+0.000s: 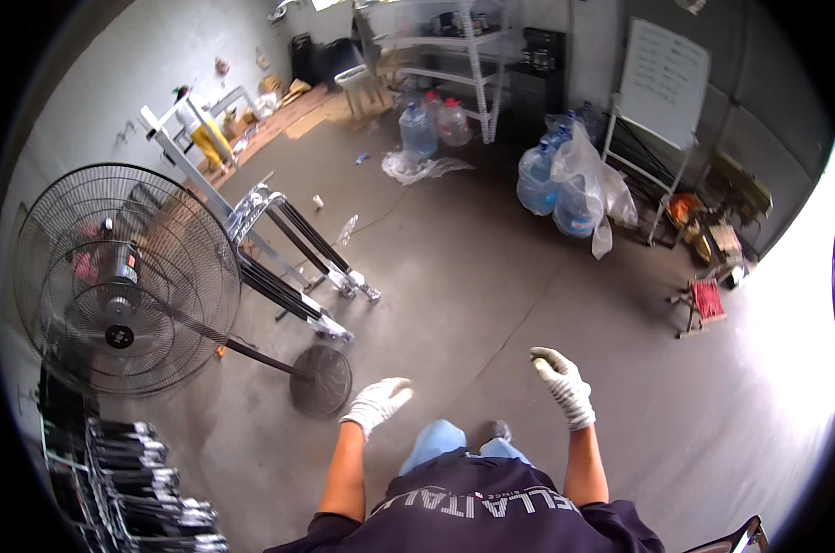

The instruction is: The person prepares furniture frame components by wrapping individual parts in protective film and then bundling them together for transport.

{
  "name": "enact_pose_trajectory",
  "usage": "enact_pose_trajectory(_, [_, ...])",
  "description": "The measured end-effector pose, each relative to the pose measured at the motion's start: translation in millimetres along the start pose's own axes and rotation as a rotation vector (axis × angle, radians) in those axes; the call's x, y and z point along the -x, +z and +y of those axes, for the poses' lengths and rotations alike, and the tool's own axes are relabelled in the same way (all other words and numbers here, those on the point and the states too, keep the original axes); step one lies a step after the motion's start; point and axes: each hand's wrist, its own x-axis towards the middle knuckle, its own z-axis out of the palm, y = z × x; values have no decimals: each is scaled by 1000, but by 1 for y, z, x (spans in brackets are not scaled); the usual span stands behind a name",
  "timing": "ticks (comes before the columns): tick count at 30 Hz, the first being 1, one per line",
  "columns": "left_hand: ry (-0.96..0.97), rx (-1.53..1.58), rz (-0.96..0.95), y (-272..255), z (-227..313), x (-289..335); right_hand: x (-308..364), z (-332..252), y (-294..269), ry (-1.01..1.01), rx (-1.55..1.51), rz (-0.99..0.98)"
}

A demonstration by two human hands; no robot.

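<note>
Both my hands are in white knit gloves with grey stripes, held in front of me above the grey floor point(454, 304). My left hand point(379, 405) is empty, its fingers stretched toward the right. Closest to it is the round black base point(321, 380) of a large pedestal fan point(127, 281), a short way to the left and not touched. My right hand point(563, 385) also holds nothing; its fingers are slightly bent, pointing up and left. Below and between the hands show my blue jeans point(434, 442) and one dark shoe point(499, 430).
Black-and-silver metal frames point(298, 240) stand beyond the fan; more black parts point(150, 475) are stacked lower left. Bagged blue water jugs point(565, 180), a whiteboard point(657, 78) and a small red stool point(706, 301) line the right. A white shelf point(477, 74) and person point(201, 129) are farther back.
</note>
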Motion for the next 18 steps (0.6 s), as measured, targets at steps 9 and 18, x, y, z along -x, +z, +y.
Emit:
enact_pose_trajectory(9, [-296,93,479,-74,-95,-118,-233,-76,96,-205,473,-343])
enact_pose_trajectory(18, [-436,290,760,-220,-181,-304,-444,-144,181,-414,494,-425])
